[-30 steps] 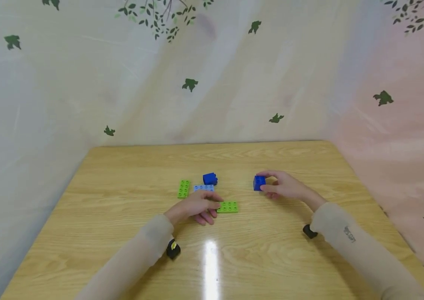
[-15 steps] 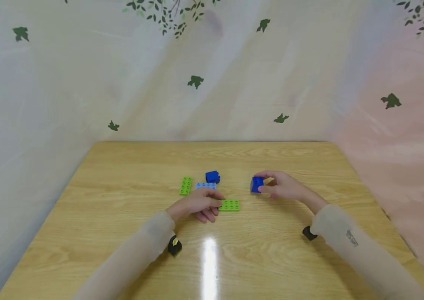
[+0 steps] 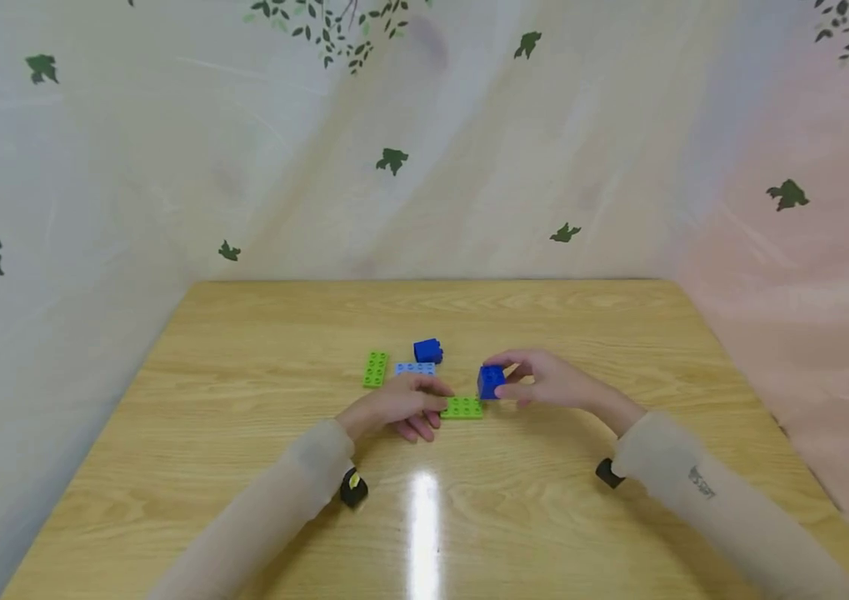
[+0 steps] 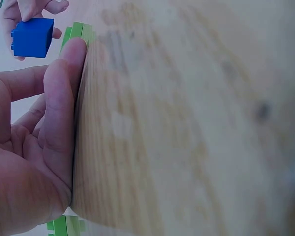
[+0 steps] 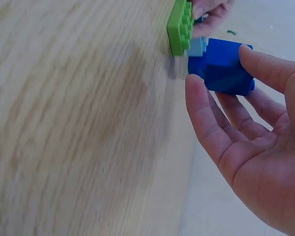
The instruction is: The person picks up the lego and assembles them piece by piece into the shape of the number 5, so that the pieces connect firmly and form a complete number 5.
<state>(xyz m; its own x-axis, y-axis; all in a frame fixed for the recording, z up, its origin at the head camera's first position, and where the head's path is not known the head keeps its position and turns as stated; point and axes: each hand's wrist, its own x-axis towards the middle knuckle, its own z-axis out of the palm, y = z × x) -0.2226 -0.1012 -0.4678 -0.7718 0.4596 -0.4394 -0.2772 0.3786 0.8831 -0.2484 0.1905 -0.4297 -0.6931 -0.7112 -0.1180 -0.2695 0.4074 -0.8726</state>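
My right hand (image 3: 555,383) pinches a blue toy building brick (image 3: 491,383) between thumb and fingers, studs up. It hangs just above the right end of a flat green brick (image 3: 465,408), apart from it in the right wrist view. The thumb and fingers of my left hand (image 3: 403,406) hold the left end of that green brick, which lies flat on the table with its studs up. In the left wrist view, the raised blue brick (image 4: 33,38) shows beyond the left fingertips.
Behind the left hand lies a light blue flat brick (image 3: 415,367), partly hidden. A second blue brick (image 3: 427,351) rests on its side behind that. Another flat green brick (image 3: 375,369) lies to the left. The wooden table (image 3: 259,333) meets a patterned cloth (image 3: 304,183) at the back.
My right hand has carried the blue brick leftward and nearer, from the table to the green brick's right end. The left hand keeps its hold on the green brick.
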